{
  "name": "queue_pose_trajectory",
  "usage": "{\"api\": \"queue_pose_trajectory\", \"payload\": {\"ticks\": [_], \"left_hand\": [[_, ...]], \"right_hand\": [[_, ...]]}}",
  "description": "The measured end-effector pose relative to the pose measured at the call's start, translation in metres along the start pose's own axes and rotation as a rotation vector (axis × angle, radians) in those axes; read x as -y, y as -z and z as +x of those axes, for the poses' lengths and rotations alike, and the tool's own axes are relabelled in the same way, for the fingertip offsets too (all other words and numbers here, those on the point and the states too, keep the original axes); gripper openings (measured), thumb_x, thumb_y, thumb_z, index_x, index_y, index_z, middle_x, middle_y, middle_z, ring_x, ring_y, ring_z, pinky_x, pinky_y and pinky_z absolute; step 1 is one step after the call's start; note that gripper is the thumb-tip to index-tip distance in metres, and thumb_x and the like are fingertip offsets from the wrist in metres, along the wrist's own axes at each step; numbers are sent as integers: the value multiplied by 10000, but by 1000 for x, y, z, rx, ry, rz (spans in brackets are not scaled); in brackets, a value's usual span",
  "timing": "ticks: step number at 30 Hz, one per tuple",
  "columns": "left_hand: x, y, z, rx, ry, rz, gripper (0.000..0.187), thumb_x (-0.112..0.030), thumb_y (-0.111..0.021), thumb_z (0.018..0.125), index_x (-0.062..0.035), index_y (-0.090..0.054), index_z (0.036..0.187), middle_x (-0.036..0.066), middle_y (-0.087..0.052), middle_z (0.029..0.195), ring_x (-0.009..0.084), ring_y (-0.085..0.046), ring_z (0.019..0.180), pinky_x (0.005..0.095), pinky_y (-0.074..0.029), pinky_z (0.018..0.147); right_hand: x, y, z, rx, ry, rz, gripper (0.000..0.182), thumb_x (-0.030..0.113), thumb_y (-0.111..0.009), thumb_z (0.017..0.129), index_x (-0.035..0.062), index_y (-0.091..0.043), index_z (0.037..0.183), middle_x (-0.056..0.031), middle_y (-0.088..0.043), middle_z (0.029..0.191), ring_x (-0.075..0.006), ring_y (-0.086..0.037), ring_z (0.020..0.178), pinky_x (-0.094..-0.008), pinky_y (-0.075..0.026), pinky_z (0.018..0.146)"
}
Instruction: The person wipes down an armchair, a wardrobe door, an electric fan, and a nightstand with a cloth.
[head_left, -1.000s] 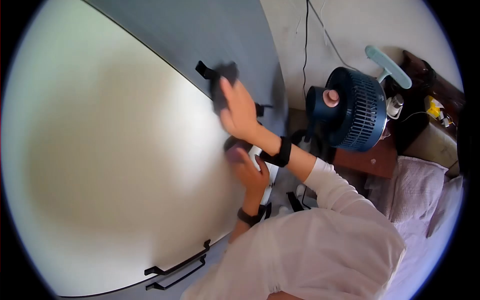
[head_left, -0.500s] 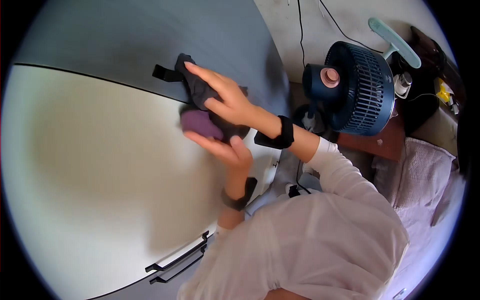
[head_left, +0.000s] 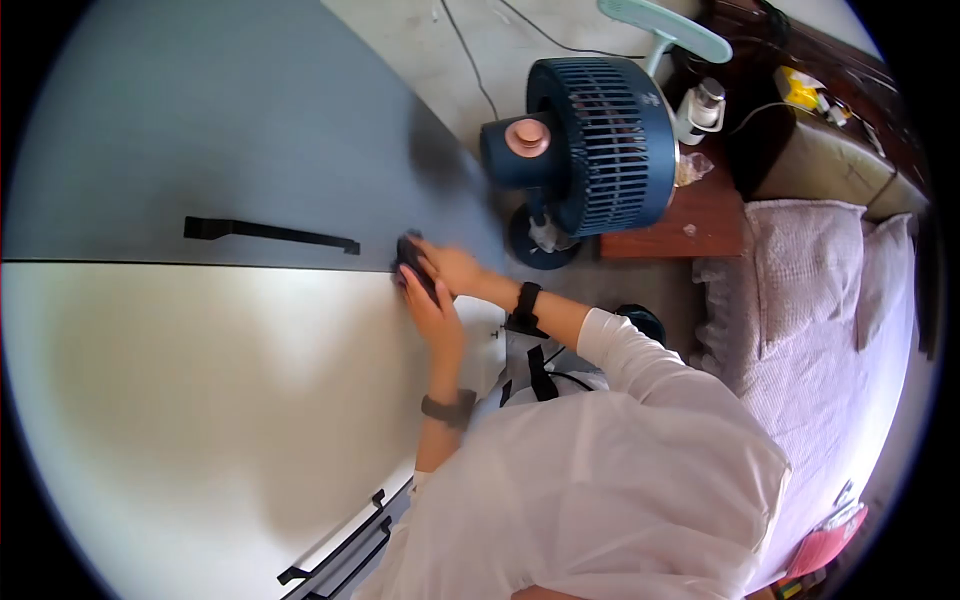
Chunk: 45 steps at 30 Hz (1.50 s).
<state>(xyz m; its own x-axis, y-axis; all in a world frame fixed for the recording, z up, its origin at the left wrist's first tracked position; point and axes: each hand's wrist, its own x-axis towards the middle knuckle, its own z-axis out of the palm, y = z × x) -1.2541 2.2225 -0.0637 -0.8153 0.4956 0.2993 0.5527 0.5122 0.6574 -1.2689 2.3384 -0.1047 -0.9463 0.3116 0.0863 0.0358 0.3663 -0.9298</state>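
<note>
A bunched dark grey cloth (head_left: 411,256) with a hint of purple is squeezed between my two hands, close in front of the seam of the wardrobe doors. My right hand (head_left: 452,270) presses on it from the upper right, its fingers slightly blurred. From below, my left hand (head_left: 432,312) closes around it with fingers pointing up. To the left of the cloth is a long black door handle (head_left: 270,233) on the grey door (head_left: 250,120). The white door (head_left: 200,380) lies below the seam.
A dark blue fan (head_left: 610,145) stands at the upper right, beside a reddish-brown bedside table (head_left: 660,240) with a white bottle (head_left: 700,110). A bed with a pale lilac cover (head_left: 800,390) fills the right side. More black handles (head_left: 345,545) sit at the lower left.
The view has shifted, uncovering the full black handle. My hands have drawn together around the cloth, hiding most of its purple part, and now sit right of the handle.
</note>
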Motion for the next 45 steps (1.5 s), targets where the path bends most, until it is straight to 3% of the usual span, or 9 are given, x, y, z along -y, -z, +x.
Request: {"api": "queue_pose_trajectory", "payload": {"ticks": [4, 6, 9, 11, 13, 19, 25, 36, 45], "left_hand": [[22, -6, -29, 109, 216, -289, 443, -139, -530, 974, 37, -461, 1375, 185, -562, 1303, 232, -553, 1152, 318, -416, 974], [56, -16, -44, 125, 188, -296, 441, -91, -591, 937, 31, -498, 1350, 105, -622, 1198, 141, -598, 983, 258, -474, 844], [40, -5, -50, 343, 253, -382, 403, -109, -631, 914, 9, -563, 1294, 54, -645, 1006, 106, -563, 824, 250, -472, 743], [50, -8, -57, 502, 225, -366, 337, -104, -664, 881, -30, -631, 1208, -12, -508, 763, 104, -397, 663, 266, -392, 601], [69, -16, -72, 530, 86, -232, 310, -92, -650, 880, -26, -639, 1183, 34, -597, 824, 138, -501, 706, 287, -443, 667], [183, -58, -142, 650, 157, -119, 249, -32, -560, 899, -13, -650, 1130, 157, -679, 1077, 282, -640, 1001, 360, -482, 906], [219, -69, -173, 780, 245, -102, 251, -25, -539, 893, -29, -660, 1113, 153, -670, 1100, 303, -625, 1031, 368, -469, 926], [204, -70, -164, 831, 23, -143, 270, 7, -512, 880, -29, -659, 1103, 162, -666, 1113, 313, -617, 1062, 371, -457, 953], [194, -72, -138, 766, 48, -104, 317, 9, -464, 893, -58, -659, 1133, 175, -663, 1112, 320, -611, 1066, 370, -454, 951]], "right_hand": [[-52, 7, -51, 111, 37, -183, 257, 229, -461, 951, 44, -582, 1082, -213, -659, 938, -433, -623, 805, -508, -488, 714], [-54, 32, -88, 155, -99, -231, 268, 238, -464, 943, 49, -591, 1082, -221, -646, 1017, -420, -616, 907, -487, -486, 786], [-83, 56, -147, 342, -81, -583, 264, 237, -477, 926, 69, -610, 1080, -211, -642, 1069, -412, -609, 969, -481, -490, 821], [-133, 51, -201, 124, 64, -649, 220, 188, -507, 890, 45, -636, 996, -154, -681, 931, -338, -673, 822, -455, -539, 700], [-103, 58, -242, 25, -419, -576, 213, 202, -539, 876, 51, -653, 973, -154, -689, 965, -333, -680, 856, -428, -550, 711], [-70, 6, -328, -32, -655, -501, 222, 228, -573, 865, 56, -656, 979, -159, -693, 968, -334, -683, 864, -420, -553, 711], [-35, -35, -374, 6, -676, -479, 155, 191, -571, 870, 116, -660, 973, -137, -670, 915, -320, -655, 913, -443, -521, 769], [-31, -22, -383, -151, -810, -443, 288, 212, -582, 890, 104, -610, 1155, -142, -679, 993, -346, -647, 918, -427, -514, 789], [-23, 8, -350, -205, -611, -506, 358, 212, -635, 849, 114, -611, 1193, -139, -658, 1066, -330, -633, 972, -431, -508, 813]]}}
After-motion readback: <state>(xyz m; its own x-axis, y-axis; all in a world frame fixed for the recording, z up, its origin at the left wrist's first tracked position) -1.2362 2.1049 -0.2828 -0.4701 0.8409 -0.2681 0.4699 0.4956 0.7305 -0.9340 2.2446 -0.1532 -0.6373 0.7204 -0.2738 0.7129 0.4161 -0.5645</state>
